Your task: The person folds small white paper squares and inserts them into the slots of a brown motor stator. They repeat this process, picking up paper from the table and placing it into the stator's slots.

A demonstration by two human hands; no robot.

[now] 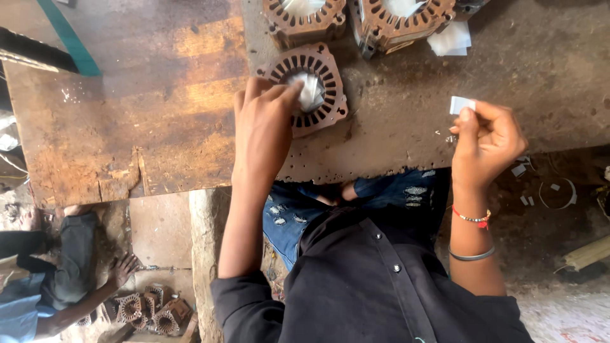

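My left hand (264,124) rests on a rusty brown slotted stator core (324,89) lying flat on the worn workbench (159,127). Its fingertips press on white paper (310,91) tucked in the core's middle opening. My right hand (486,143) is raised over the bench's near edge, to the right of the core. It pinches a small white paper strip (461,103) between thumb and fingers. A red thread and a metal bangle circle that wrist.
Two more stator cores (305,19) (406,19) with white paper inside stand at the bench's far edge, beside loose white paper (451,39). Another person (51,286) sits on the floor at lower left, a hand near several cores (149,311). Paper scraps litter the ground at right.
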